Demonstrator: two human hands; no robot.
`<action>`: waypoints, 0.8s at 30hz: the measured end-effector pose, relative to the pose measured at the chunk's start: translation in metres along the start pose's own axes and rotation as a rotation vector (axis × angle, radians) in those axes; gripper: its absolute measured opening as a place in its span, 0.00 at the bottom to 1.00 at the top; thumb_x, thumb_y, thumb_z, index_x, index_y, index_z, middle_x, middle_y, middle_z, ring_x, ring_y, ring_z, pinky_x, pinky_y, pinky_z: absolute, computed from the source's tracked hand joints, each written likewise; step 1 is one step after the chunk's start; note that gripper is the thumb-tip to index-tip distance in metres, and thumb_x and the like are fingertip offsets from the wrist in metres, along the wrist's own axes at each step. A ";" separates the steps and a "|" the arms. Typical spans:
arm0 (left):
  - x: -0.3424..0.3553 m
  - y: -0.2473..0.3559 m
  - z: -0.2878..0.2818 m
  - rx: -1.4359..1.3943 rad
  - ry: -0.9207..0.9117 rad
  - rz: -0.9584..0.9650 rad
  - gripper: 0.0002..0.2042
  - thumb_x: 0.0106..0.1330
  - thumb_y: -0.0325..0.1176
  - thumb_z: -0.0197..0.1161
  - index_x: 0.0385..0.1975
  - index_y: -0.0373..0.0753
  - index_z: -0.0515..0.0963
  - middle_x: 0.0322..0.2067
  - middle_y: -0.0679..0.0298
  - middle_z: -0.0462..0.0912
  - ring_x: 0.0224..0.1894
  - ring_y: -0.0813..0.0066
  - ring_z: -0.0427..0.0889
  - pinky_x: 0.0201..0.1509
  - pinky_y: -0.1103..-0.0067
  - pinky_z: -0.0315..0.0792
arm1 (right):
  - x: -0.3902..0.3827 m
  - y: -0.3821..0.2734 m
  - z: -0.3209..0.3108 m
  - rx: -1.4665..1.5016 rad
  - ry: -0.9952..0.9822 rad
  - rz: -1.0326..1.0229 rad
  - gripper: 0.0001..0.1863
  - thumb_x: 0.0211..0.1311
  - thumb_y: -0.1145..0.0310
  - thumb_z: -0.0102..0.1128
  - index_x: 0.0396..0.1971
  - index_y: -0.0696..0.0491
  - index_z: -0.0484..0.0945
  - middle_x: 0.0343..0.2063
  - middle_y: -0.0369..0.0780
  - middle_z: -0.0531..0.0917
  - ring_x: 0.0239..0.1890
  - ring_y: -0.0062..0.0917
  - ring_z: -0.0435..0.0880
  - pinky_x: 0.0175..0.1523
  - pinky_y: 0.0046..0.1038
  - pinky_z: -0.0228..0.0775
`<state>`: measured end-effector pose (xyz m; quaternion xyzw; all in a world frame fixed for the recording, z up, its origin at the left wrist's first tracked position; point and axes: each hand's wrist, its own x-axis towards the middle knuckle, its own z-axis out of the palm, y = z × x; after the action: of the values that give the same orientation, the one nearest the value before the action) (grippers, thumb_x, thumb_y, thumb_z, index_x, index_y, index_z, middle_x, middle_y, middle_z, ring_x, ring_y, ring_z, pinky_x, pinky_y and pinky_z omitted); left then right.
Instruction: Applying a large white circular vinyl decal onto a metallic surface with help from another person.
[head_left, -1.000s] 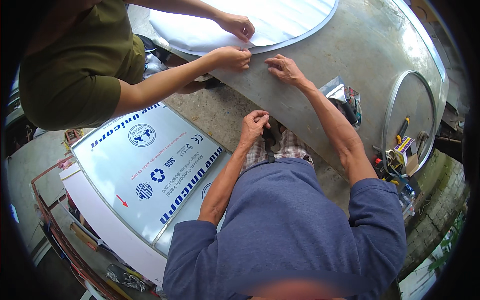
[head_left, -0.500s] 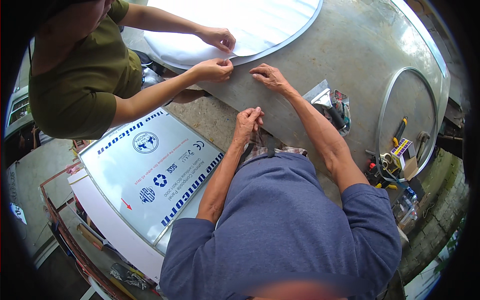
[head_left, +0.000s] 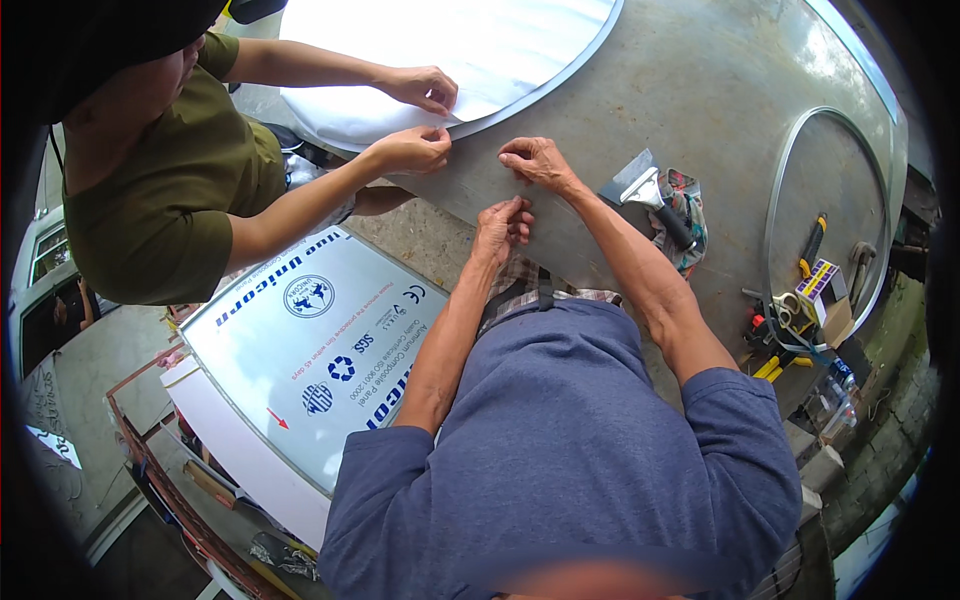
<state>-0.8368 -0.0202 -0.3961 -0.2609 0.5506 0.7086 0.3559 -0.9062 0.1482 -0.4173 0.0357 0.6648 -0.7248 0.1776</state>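
My left hand (head_left: 503, 229) is held at the near edge of the metal table (head_left: 690, 90), its fingers curled in. Just beyond it, over the tabletop, is my right hand (head_left: 541, 163) with bent fingers and the thumb close to the index finger. Whatever either hand may hold is too small or hidden to see. To the left of my right hand, a co-worker's two hands (head_left: 412, 150) pinch the edge of a white sheet (head_left: 400, 105) on a round panel with a grey-blue rim (head_left: 530, 105).
Right of my hands lie a wide-bladed scraper (head_left: 640, 182) and a patterned cloth (head_left: 684, 235). Farther right, a metal ring (head_left: 768, 225) surrounds a yellow-black cutter (head_left: 814, 245); scissors (head_left: 786, 308) and a small box (head_left: 836, 318) sit by it. A printed panel (head_left: 320, 350) leans at left.
My view has shifted slightly. My right hand has drawn nearer to my left, its fingers more gathered. The co-worker's hands stay at the sheet's edge.
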 end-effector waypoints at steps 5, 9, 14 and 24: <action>0.000 -0.002 -0.002 0.014 -0.022 0.027 0.14 0.69 0.41 0.63 0.41 0.34 0.79 0.24 0.64 0.83 0.19 0.80 0.79 0.20 0.81 0.75 | 0.005 0.001 -0.003 -0.002 -0.022 -0.006 0.15 0.66 0.62 0.62 0.40 0.60 0.83 0.23 0.35 0.81 0.22 0.15 0.78 0.23 0.20 0.73; -0.003 -0.003 -0.002 0.020 -0.009 0.025 0.14 0.69 0.40 0.62 0.41 0.33 0.79 0.25 0.63 0.83 0.18 0.80 0.79 0.20 0.82 0.75 | 0.008 0.001 -0.002 0.008 -0.036 0.006 0.15 0.67 0.62 0.61 0.41 0.60 0.82 0.23 0.36 0.82 0.22 0.16 0.79 0.23 0.21 0.74; -0.004 0.003 0.004 0.082 0.021 0.079 0.14 0.69 0.40 0.63 0.41 0.34 0.80 0.25 0.63 0.83 0.18 0.80 0.78 0.20 0.83 0.73 | 0.020 -0.009 0.012 0.244 0.051 0.143 0.14 0.67 0.64 0.60 0.43 0.60 0.82 0.27 0.39 0.85 0.22 0.18 0.82 0.22 0.21 0.74; 0.008 0.012 -0.004 -0.029 0.143 0.152 0.12 0.68 0.37 0.62 0.43 0.33 0.80 0.26 0.60 0.84 0.18 0.79 0.79 0.18 0.83 0.71 | 0.041 -0.025 0.021 -0.665 0.262 -0.239 0.27 0.61 0.66 0.57 0.62 0.46 0.67 0.24 0.48 0.84 0.30 0.47 0.84 0.38 0.46 0.76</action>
<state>-0.8515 -0.0240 -0.3964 -0.2732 0.5825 0.7210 0.2573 -0.9487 0.1200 -0.4028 -0.0093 0.8804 -0.4741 0.0074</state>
